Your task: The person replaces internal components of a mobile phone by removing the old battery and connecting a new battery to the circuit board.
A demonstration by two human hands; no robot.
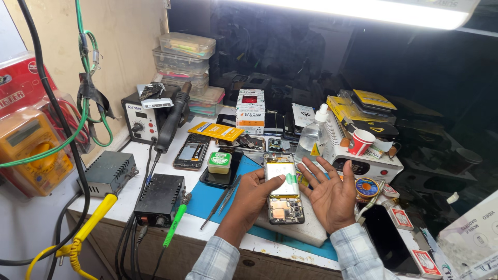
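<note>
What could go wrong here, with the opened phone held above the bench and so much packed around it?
The left hand alone grips the opened phone, its circuit board exposed, while the right hand is open beside it; a slip might drop it onto the white pad. The clear liquid bottle and red paper cup stand close behind, so a stray elbow might tip them toward the bare electronics.

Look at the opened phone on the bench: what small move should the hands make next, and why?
Probably bring the right hand in to steady the opened phone. Only the left hand holds it, thumb on its pale battery, with the lower end resting on the grey pad. The right hand hovers open beside it, touching nothing. The tweezers lie on the blue mat to the left.
</note>
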